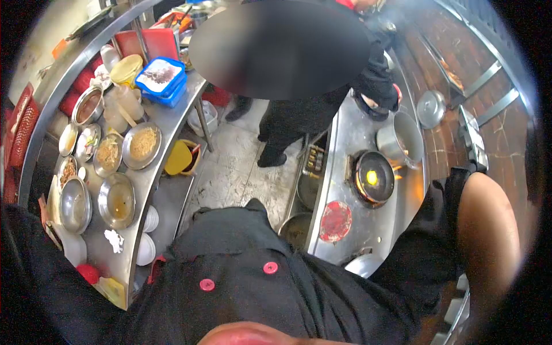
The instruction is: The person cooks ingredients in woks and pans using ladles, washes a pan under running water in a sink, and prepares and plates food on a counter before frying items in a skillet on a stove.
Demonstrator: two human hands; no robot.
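Neither of my hands shows in the view. My right arm (489,224), bare below a black rolled sleeve, is bent at the right edge. Nearest to it is a black frying pan (363,188) on a burner, with a bright yellow spot inside and orange flame around its rim. A tall metal pot (397,138) stands behind the pan. My left sleeve (34,259) is dark at the left edge, beside a counter with metal bowls. Among these are an empty-looking bowl (75,205), a bowl with a little brownish liquid (117,201) and two with noodle-like food.
Ahead, another person in black (299,118) stands in the aisle by the stove (356,138), partly blurred. Blue lidded containers (163,77) sit on the left counter (138,187). A red round surface (335,221) lies on the stove; stacked white plates (147,248) are under the counter.
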